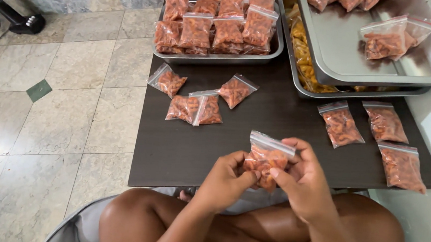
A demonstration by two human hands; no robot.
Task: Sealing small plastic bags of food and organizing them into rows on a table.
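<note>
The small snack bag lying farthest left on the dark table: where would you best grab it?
Probably by the flat, clear zip strip of that bag, coming from the upper left. That end points toward the floor edge, holds no snacks, and is clear of the neighbouring bags.

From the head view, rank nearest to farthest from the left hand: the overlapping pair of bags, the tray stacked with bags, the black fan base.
1. Overlapping pair of bags, on the table just ahead.
2. Tray stacked with bags, table's far edge.
3. Black fan base, on the floor, far left.
</note>
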